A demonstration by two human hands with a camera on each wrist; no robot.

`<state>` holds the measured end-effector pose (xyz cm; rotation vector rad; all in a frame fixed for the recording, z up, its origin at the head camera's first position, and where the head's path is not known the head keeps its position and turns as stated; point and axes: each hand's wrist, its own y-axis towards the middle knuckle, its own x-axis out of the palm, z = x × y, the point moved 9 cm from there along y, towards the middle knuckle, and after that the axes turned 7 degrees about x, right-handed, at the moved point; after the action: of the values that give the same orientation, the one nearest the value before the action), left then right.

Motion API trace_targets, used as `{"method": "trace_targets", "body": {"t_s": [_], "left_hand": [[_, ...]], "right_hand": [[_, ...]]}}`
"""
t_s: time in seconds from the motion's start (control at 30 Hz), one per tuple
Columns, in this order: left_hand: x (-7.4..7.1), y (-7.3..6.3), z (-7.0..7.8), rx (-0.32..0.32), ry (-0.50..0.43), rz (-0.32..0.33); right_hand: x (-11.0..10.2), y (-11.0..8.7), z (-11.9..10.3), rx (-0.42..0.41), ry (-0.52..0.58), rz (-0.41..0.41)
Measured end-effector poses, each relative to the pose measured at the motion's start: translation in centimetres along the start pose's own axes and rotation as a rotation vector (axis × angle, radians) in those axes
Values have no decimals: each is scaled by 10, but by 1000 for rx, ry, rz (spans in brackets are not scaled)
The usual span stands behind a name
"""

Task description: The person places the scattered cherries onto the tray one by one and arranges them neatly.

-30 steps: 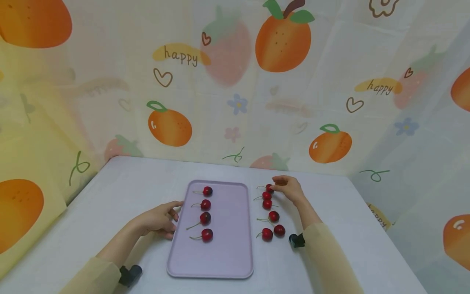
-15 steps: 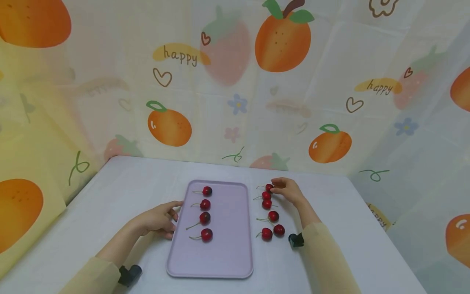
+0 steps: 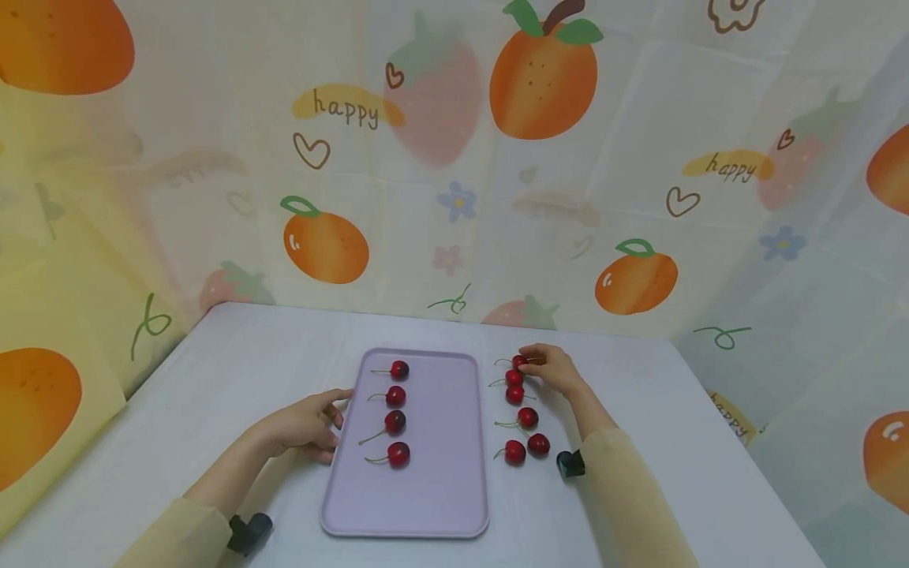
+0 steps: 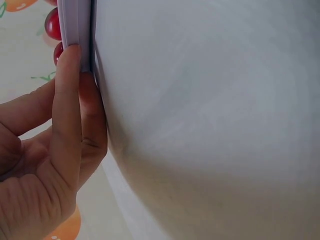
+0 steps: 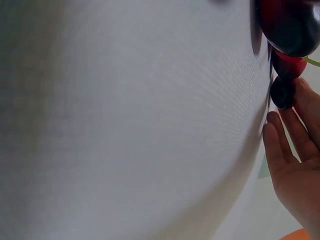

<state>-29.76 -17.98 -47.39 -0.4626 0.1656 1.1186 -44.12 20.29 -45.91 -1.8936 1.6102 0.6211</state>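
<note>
My left hand [image 3: 305, 426] rests at the left edge of a pale purple tray [image 3: 447, 473], its fingertips [image 4: 72, 57] against the tray's outer side in the left wrist view. Several dark red cherries [image 3: 398, 454] lie in a column on the tray's left half, stems to the left. Right of the tray, my right hand [image 3: 557, 369] reaches to the farthest loose cherry [image 3: 519, 361], which sits between thumb and index finger and is partly hidden. In the right wrist view this cherry [image 5: 282, 92] touches the fingertips [image 5: 301, 86].
Several more cherries lie below it: one [image 3: 514, 378] close by, another [image 3: 514, 394] against that, and a nearer group [image 3: 538, 445]. The white tabletop [image 3: 639, 394] ends at a fruit-print backdrop [image 3: 454, 221]. Dark wrist cameras [image 3: 570, 464] hang at the sleeves.
My right hand has moved slightly left and its fingers have come closer around the farthest cherry. The left hand, the tray and the other cherries stay in place.
</note>
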Motion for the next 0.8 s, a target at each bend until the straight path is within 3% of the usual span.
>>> {"method": "trace_targets", "body": {"t_s": [0.8], "left_hand": [[0, 0, 0, -5, 7, -2]], "right_hand": [[2, 0, -7, -28, -133, 58]]}}
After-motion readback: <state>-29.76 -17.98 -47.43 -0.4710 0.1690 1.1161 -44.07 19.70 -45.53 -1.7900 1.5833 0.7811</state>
